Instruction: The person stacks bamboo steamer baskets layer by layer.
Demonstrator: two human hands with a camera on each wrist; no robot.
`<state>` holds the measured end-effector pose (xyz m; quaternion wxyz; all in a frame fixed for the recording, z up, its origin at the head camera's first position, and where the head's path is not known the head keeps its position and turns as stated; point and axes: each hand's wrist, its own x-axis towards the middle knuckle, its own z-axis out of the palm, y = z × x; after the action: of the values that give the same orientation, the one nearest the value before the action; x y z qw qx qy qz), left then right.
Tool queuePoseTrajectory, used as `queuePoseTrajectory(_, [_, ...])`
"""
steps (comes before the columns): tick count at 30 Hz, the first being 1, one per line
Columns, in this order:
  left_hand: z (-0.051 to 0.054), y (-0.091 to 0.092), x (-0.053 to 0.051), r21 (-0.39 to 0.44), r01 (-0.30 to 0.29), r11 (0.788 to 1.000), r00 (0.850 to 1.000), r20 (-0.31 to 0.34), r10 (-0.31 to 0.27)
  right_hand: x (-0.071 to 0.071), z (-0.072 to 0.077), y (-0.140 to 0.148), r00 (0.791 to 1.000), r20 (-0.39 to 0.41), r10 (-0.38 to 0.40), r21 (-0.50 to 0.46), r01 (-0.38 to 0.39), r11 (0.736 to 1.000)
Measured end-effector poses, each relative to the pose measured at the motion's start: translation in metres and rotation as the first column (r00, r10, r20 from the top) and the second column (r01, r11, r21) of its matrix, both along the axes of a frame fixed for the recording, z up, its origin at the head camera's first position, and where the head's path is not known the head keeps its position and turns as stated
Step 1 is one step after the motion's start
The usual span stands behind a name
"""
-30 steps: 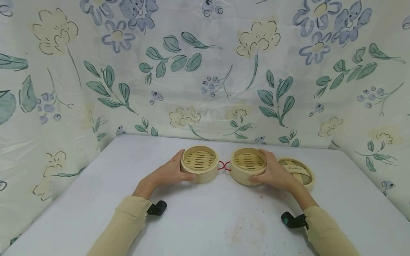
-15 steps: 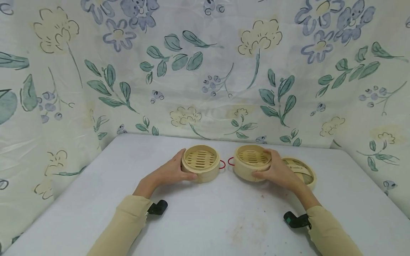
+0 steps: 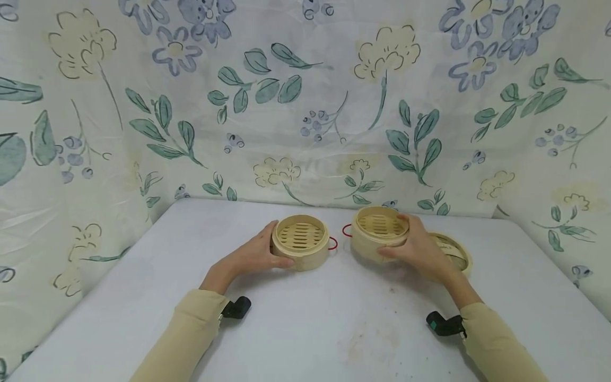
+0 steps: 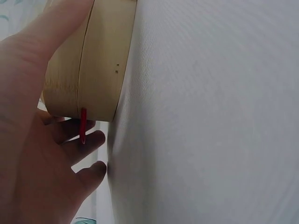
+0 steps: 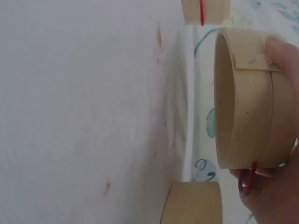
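Note:
Two round bamboo steamer baskets with slatted bottoms and red loop handles are in the head view. My left hand (image 3: 258, 252) grips the left steamer basket (image 3: 307, 259), which stands on the table; the thumb lies along its near side. In the left wrist view a red handle (image 4: 83, 126) hangs by the fingers. My right hand (image 3: 417, 248) holds the right steamer basket (image 3: 369, 246) from its right side, raised off the table. The right wrist view shows the underside rim of this basket (image 5: 252, 107) apart from the tabletop. A woven bamboo lid (image 3: 460, 257) lies partly behind the right hand.
The white table (image 3: 305, 329) has reddish-brown smudges and crumbs (image 3: 372, 339) in front of the right basket. A flower-patterned cloth (image 3: 310, 106) hangs behind and at both sides. Black wrist cameras (image 3: 445, 323) project from the sleeves.
My right hand has lifted the right steamer basket up and slightly rightward, away from the left one; their red handles have moved apart. My left hand and its basket stay in place.

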<state>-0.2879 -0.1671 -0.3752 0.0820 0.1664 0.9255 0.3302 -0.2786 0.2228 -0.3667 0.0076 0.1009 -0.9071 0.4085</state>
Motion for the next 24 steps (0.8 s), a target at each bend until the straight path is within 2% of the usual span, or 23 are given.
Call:
queuePoseTrajectory(9, [-0.001, 0.003, 0.000, 0.002, 0.001, 1.000, 1.000, 0.002, -0.001, 0.003, 0.007, -0.011, 0.998, -0.057, -0.041, 0.015, 0.042, 0.999])
queuePoseTrajectory(16, [0.002, 0.006, 0.001, -0.020, 0.003, 1.000, 1.000, -0.024, -0.004, 0.003, 0.014, -0.019, 0.990, -0.112, -0.083, -0.025, 0.081, 0.996])
queuePoseTrajectory(24, [0.001, 0.006, 0.001, -0.018, -0.004, 1.000, 0.999, -0.033, 0.003, -0.004, 0.021, -0.045, 0.985, -0.161, -0.052, -0.055, 0.044, 0.998])
